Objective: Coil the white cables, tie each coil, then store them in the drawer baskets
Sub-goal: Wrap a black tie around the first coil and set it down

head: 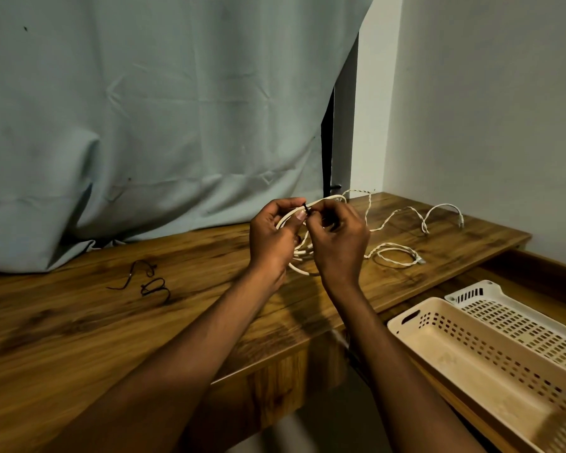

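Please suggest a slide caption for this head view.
Both hands twist a black tie around a coiled white cable above the wooden desk, empty baskets waiting alongside.

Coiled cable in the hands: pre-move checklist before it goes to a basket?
1. Coil gathered: ok, the white coil is held by the left hand and right hand above the desk.
2. Tie closed: cannot tell, the black tie is pinched at the coil's top, knot hidden by fingers.
3. Loose tails: cannot tell, loops hang under the hands.
4. Baskets reachable: ok, the cream basket and white basket sit open and look empty.
5. Spare ties: ok, the black ties lie on the desk.
6. All cables coiled: not ok, the loose cables lie uncoiled.
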